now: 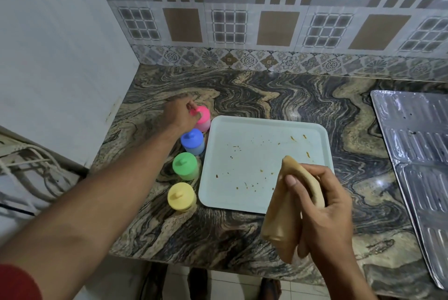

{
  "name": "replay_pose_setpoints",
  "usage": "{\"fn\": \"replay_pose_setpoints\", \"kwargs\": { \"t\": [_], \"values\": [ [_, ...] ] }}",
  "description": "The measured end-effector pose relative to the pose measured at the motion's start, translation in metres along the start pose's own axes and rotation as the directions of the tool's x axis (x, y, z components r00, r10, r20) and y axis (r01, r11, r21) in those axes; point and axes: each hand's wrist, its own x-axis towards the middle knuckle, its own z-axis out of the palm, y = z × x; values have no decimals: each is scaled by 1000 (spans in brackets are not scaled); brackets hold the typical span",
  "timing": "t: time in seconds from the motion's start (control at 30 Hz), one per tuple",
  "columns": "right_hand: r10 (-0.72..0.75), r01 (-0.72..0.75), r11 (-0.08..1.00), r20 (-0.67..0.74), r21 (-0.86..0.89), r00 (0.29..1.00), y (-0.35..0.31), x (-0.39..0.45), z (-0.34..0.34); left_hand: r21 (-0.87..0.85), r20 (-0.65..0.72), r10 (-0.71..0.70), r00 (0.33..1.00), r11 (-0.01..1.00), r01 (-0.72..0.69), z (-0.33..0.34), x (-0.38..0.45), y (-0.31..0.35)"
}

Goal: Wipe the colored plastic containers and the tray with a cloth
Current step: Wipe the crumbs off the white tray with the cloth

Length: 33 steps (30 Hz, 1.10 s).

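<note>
the left hand (pixel 182 113) reaches out over the counter and sits on top of the pink container (pixel 203 119), its fingers curled around the lid knob. the right hand (pixel 322 205) hangs above the near right corner of the tray (pixel 244 161), fingers and thumb wrapped tight around a bunched tan cloth (pixel 282 215); the cloth droops below the fist and also pokes up past the thumb, clear of the tray surface.

the tray is pale blue-grey, lies flat on the swirled brown and black stone countertop (pixel 278 96), and carries scattered small brown specks and smears, mostly toward its right and lower parts. the four containers stand upright in a line just off the tray's left edge: pink farthest, then the blue container (pixel 192 142), then the green container (pixel 185 166), then the yellow container (pixel 181 196) nearest. each has a matching lid with a small knob. the pink and blue ones stand close beside the tray rim; whether they touch it is not clear.

a ribbed metal sheet (pixel 417 149) lies on the right side of the counter, well apart from the tray. patterned tiles (pixel 242 23) cover the back wall.
</note>
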Motion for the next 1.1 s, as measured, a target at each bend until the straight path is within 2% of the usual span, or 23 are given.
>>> {"fn": "replay_pose_setpoints", "kwargs": {
  "t": [0.1, 0.23, 0.3, 0.37, 0.47, 0.53, 0.6, 0.7, 0.8, 0.87, 0.93, 1.03, 1.1],
  "values": [
    [100, -104, 994, 95, 40, 991, 13, 9, -7, -33, -76, 48, 996, 998, -51, -5, -9, 8],
    [110, -118, 993, 213, 25, 971, 23, 26, -12, -170, -207, 175, 963, 962, -212, -16, -56, 29],
    [82, -81, 997, 280, -16, 956, 22, 38, -11, -239, -241, 229, 943, 928, -286, -17, -95, 38],
    [-10, 79, 984, 386, -161, 923, 21, 53, -9, -266, -272, 255, 928, 907, -327, -12, -140, 42],
    [-79, 304, 887, 535, -347, 841, 23, 74, 0, -306, -267, 225, 937, 902, -304, 12, -208, 34],
    [-54, 408, 801, 625, -439, 779, 24, 85, 11, -320, -223, 191, 956, 912, -257, 34, -247, 25],
    [5, 522, 705, 739, -481, 674, 29, 95, 28, -298, -177, 169, 970, 930, -217, 57, -276, 15],
    [9, 739, 532, 876, -413, 482, 51, 103, 54, -239, -129, 163, 978, 952, -190, 87, -298, 2],
    [49, 828, 481, 951, -290, 305, 91, 104, 70, -179, -132, 161, 978, 967, -183, 107, -299, -5],
    [53, 872, 439, 975, -217, 216, 115, 96, 75, -144, -137, 170, 976, 971, -190, 114, -296, -8],
    [3, 911, 372, 982, -178, 191, 131, 89, 76, -139, -140, 189, 972, 968, -209, 118, -291, -12],
    [-80, 934, 319, 978, -160, 195, 147, 91, 74, -149, -146, 209, 967, 962, -231, 121, -286, -18],
    [-95, 951, 280, 983, -128, 160, 155, 96, 75, -150, -148, 211, 966, 961, -232, 122, -285, -19]
  ]
}}
